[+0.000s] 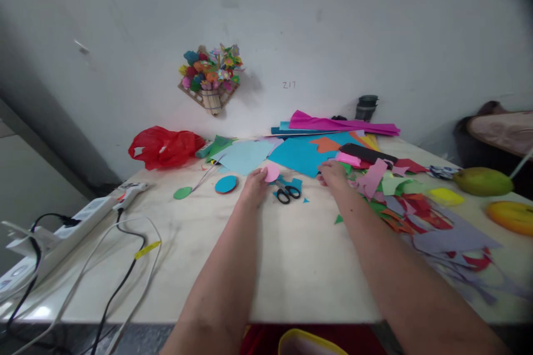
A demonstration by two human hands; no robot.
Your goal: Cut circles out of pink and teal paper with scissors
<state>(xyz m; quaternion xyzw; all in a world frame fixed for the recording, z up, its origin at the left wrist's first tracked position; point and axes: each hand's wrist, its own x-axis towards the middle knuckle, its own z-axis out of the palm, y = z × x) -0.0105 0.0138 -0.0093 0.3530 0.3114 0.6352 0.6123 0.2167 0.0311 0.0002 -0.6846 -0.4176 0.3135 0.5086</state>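
Note:
My left hand (253,186) is closed, pinching a small pink paper circle (272,172) by its left edge. Just to the right, scissors (288,194) with black handles lie on the table, their blades partly over blue paper scraps (296,183). Fingers curled, my right hand (332,173) is at the lower right corner of a large blue paper sheet (297,156); whatever is between its fingertips is hidden. Left of my left hand lie a blue paper circle (226,183), with a reddish edge showing beneath, and a green circle (182,193).
Cut paper scraps (410,205) pile up on the right, beside a black phone-like object (366,152) and a green mango (483,181). A red plastic bag (164,147) sits at the back left. A power strip (75,227) and cables run along the left edge.

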